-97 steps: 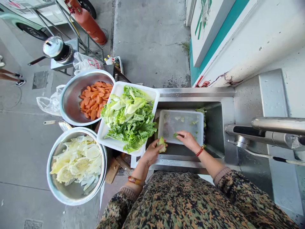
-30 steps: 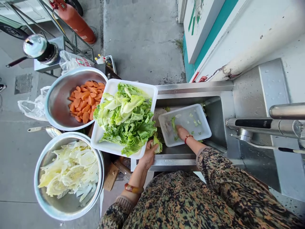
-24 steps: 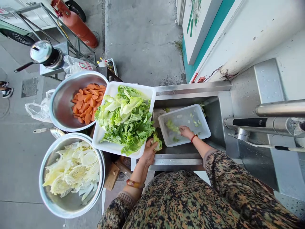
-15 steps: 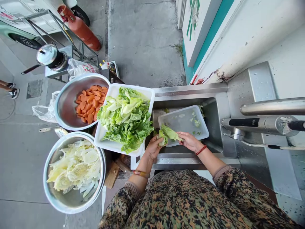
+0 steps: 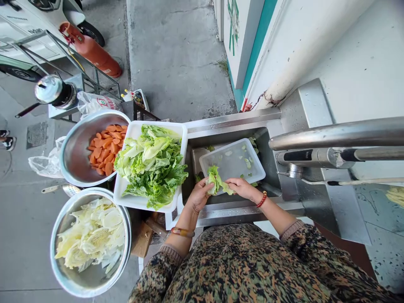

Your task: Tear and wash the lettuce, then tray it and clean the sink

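Sink: the steel sink [image 5: 271, 139] is holding the clear plastic tub [image 5: 232, 162], which is sitting tilted in the basin; only a few green scraps are lying in the tub now.
Change, tub: a second ago the right hand was reaching down inside the tub among the scraps; it is now out and over the tub's near edge.
White tray: the white tray [image 5: 181, 130] is standing just left of the sink, piled with lettuce leaves; the heap is looking the same as 3 s ago.
Bowls: the carrot bowl [image 5: 74, 145] and the cabbage bowl [image 5: 59, 265] are sitting left of the tray, untouched throughout.
Left hand: the left hand [image 5: 198, 197] is gripping the lettuce piece [image 5: 213, 179] from its left side, fingers closed on it; it is holding this piece in every earlier frame too.
Right hand: the right hand [image 5: 242, 188] is pinching the right end of the same leaf bundle, fingers closed on it.
Change, hands: the hands were apart 1 s ago and are now meeting on the lettuce.
Lettuce position: it is being held in the air over the sink's near edge, at the tub's near left corner, between tray and tub.
Reading: a leaf fished from the tub is being joined to the held piece, so gathering appears to be nearly finished for this tub.
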Action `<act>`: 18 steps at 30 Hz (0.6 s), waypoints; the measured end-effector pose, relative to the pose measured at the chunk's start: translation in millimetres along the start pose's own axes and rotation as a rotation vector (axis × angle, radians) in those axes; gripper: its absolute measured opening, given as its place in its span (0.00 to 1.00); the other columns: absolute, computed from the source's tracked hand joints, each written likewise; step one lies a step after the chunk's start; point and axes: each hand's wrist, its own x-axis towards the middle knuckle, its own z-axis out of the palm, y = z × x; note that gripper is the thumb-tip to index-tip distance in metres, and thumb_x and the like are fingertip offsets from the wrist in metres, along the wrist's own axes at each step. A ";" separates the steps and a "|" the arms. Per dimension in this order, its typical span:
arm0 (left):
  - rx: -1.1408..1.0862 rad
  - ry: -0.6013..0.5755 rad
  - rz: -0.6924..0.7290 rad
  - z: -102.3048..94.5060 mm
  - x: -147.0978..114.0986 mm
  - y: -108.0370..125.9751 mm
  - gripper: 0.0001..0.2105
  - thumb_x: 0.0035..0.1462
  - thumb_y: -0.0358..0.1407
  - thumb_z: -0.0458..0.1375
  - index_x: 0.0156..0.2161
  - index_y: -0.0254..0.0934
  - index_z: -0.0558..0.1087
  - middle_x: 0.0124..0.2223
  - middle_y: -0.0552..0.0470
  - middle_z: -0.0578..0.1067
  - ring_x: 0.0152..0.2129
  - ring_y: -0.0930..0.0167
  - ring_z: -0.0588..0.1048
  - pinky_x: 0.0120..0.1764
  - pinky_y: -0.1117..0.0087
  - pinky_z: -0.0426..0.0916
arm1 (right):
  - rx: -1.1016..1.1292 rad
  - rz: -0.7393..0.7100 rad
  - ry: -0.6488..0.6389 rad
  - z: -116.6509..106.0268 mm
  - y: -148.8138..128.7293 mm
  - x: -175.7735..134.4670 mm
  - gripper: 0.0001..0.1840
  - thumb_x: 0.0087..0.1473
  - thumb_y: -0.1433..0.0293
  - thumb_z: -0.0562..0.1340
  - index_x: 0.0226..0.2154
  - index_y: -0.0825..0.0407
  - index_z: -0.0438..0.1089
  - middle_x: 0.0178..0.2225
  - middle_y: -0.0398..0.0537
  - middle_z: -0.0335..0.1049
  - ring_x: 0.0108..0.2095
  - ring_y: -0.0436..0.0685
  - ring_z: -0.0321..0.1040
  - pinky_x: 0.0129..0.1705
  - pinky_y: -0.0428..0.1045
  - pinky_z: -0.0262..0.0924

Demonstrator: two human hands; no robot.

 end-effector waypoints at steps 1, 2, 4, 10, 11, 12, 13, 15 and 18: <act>0.006 -0.002 -0.003 3.3 0.3 -0.1 0.22 0.36 0.36 0.74 0.40 0.33 0.78 0.32 0.49 0.80 0.25 0.72 0.75 0.30 0.71 0.69 | 0.020 -0.013 -0.020 -1.2 -1.0 -2.1 0.20 0.57 0.58 0.56 0.44 0.53 0.75 0.31 0.45 0.74 0.29 0.51 0.67 0.31 0.47 0.66; 0.011 -0.002 -0.004 6.5 0.6 0.0 0.22 0.36 0.36 0.74 0.40 0.33 0.78 0.32 0.49 0.80 0.25 0.72 0.75 0.30 0.71 0.69 | 0.038 -0.039 -0.032 -2.0 -2.3 -4.0 0.22 0.58 0.57 0.56 0.46 0.53 0.75 0.32 0.47 0.74 0.30 0.52 0.68 0.33 0.47 0.66; 0.020 0.003 -0.001 12.1 0.7 0.2 0.22 0.37 0.37 0.74 0.40 0.33 0.78 0.31 0.49 0.80 0.25 0.72 0.75 0.30 0.73 0.68 | 0.044 -0.129 0.001 -2.7 -5.2 -6.4 0.24 0.56 0.56 0.59 0.49 0.53 0.73 0.39 0.49 0.75 0.36 0.55 0.70 0.40 0.50 0.67; 0.030 -0.030 0.011 16.0 -2.8 2.0 0.22 0.39 0.37 0.73 0.42 0.34 0.79 0.30 0.50 0.79 0.26 0.72 0.75 0.30 0.73 0.68 | 0.357 -0.017 0.140 -1.6 -14.0 -6.2 0.22 0.54 0.52 0.62 0.44 0.50 0.74 0.42 0.49 0.76 0.42 0.59 0.72 0.42 0.53 0.68; 0.031 -0.039 0.012 14.4 -3.5 2.3 0.22 0.39 0.37 0.73 0.42 0.34 0.79 0.30 0.51 0.79 0.26 0.72 0.75 0.29 0.73 0.68 | 0.475 0.031 0.104 -1.7 -15.0 -6.4 0.21 0.55 0.52 0.61 0.43 0.50 0.74 0.41 0.49 0.77 0.40 0.58 0.73 0.39 0.52 0.69; 0.033 -0.045 0.009 12.4 -4.0 2.3 0.22 0.39 0.37 0.73 0.43 0.34 0.78 0.29 0.51 0.79 0.26 0.72 0.76 0.29 0.73 0.68 | 0.573 0.058 0.071 -1.9 -15.6 -6.7 0.21 0.55 0.52 0.61 0.43 0.50 0.73 0.40 0.49 0.77 0.38 0.57 0.74 0.37 0.51 0.69; 0.036 -0.048 0.004 10.1 -4.2 2.1 0.23 0.38 0.37 0.74 0.43 0.34 0.78 0.29 0.51 0.79 0.26 0.72 0.76 0.28 0.73 0.67 | 0.641 0.067 0.047 -2.2 -15.9 -7.0 0.20 0.55 0.53 0.62 0.43 0.49 0.73 0.40 0.49 0.77 0.37 0.57 0.74 0.35 0.50 0.69; 0.037 -0.036 -0.015 5.7 -3.5 0.7 0.24 0.38 0.37 0.74 0.44 0.33 0.78 0.29 0.51 0.79 0.26 0.71 0.76 0.27 0.74 0.67 | 0.675 0.061 0.054 -3.5 -14.4 -5.9 0.19 0.54 0.54 0.63 0.42 0.50 0.73 0.40 0.49 0.77 0.36 0.55 0.74 0.34 0.48 0.68; 0.010 0.027 -0.023 0.1 -0.6 -2.7 0.25 0.36 0.37 0.74 0.43 0.33 0.78 0.30 0.50 0.79 0.26 0.71 0.76 0.28 0.74 0.68 | 0.510 0.031 0.114 -10.4 -6.6 4.5 0.19 0.55 0.54 0.61 0.41 0.51 0.73 0.38 0.49 0.77 0.36 0.56 0.73 0.34 0.48 0.68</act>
